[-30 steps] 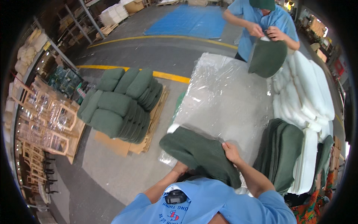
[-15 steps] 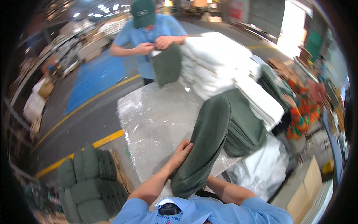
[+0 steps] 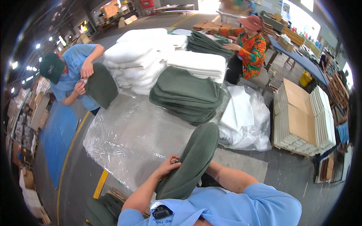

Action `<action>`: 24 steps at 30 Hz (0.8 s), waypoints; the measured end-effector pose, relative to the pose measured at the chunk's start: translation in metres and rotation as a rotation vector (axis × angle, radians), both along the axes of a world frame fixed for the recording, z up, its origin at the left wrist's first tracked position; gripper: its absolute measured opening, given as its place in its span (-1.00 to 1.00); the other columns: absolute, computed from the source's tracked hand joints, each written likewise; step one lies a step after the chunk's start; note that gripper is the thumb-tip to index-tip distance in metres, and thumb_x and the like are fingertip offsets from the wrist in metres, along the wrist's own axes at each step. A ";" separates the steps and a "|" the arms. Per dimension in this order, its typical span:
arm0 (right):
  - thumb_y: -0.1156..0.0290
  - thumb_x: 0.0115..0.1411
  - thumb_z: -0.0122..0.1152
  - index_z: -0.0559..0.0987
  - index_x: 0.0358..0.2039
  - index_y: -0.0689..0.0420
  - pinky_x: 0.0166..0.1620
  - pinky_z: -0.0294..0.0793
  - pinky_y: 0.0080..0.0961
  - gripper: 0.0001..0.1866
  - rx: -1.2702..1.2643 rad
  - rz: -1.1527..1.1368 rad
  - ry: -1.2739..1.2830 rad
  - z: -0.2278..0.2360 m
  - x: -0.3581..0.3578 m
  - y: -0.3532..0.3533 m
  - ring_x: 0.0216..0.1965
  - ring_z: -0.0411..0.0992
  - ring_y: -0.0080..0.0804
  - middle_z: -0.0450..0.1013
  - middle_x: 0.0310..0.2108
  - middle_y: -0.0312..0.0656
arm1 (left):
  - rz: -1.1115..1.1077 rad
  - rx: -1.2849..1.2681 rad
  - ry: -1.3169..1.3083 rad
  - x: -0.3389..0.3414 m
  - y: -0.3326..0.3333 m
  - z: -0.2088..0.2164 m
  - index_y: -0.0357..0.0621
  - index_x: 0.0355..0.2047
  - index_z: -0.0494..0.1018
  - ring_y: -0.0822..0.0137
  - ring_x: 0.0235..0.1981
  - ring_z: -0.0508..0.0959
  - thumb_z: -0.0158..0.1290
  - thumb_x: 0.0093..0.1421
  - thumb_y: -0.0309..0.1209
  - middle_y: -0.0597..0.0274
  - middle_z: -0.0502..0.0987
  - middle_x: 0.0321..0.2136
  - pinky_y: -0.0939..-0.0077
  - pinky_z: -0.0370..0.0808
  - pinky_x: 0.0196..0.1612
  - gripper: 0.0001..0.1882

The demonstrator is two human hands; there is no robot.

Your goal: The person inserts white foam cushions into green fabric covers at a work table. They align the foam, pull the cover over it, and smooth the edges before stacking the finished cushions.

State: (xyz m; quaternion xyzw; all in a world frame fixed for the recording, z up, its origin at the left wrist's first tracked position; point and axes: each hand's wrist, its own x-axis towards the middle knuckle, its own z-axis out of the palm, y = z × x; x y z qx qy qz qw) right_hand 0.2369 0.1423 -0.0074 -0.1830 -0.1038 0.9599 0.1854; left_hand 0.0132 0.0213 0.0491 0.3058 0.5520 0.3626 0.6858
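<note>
A dark green cushion (image 3: 192,162) is held upright and tilted in front of my chest, its rounded end leaning away to the right. My left hand (image 3: 168,166) has its fingers curled at the cushion's left edge. My right forearm reaches behind the cushion, which hides the right hand. Beyond it, a stack of flat dark green covers (image 3: 184,94) lies on the plastic-wrapped table (image 3: 124,132).
White pads (image 3: 132,56) are piled at the table's far side. A co-worker in a blue shirt (image 3: 77,62) handles another green cover at left. A person in a bright patterned top (image 3: 253,52) touches green fabric at far right. Cardboard stacks (image 3: 298,116) stand right.
My view has turned to the right, bringing the green stack and cardboard into fuller view. The cushion is still in front of me, and my left hand stays at its edge, fingers more curled.
</note>
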 end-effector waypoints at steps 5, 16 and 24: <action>0.14 0.54 -0.01 0.45 0.31 0.14 0.29 0.50 -0.21 -0.52 -0.139 -0.044 0.028 -0.002 0.003 -0.048 0.15 0.52 -0.18 0.50 0.20 -0.06 | -0.116 -0.102 0.037 -0.016 -0.014 0.004 -0.10 0.24 0.30 0.33 0.00 0.60 0.26 0.28 -0.26 0.11 0.62 -0.03 0.34 0.50 0.12 -0.41; 0.14 0.53 -0.02 0.50 0.26 0.15 0.26 0.53 -0.21 -0.54 -0.329 -0.171 0.026 -0.012 0.042 -0.016 0.13 0.54 -0.17 0.54 0.16 -0.05 | -0.154 -0.131 0.511 0.014 0.061 -0.016 -0.30 0.01 0.63 0.42 -0.14 0.61 0.26 0.31 -0.05 0.29 0.68 -0.18 0.46 0.51 -0.04 -0.48; 0.15 0.52 0.02 0.54 0.19 0.16 0.18 0.54 -0.25 -0.58 -0.413 -0.232 -0.047 -0.029 0.040 0.000 0.03 0.54 -0.24 0.56 0.03 -0.09 | -0.353 -0.562 -0.059 0.027 0.132 -0.019 -0.27 -0.02 0.64 0.38 -0.15 0.70 0.28 0.32 0.01 0.17 0.72 -0.16 0.39 0.63 -0.06 -0.46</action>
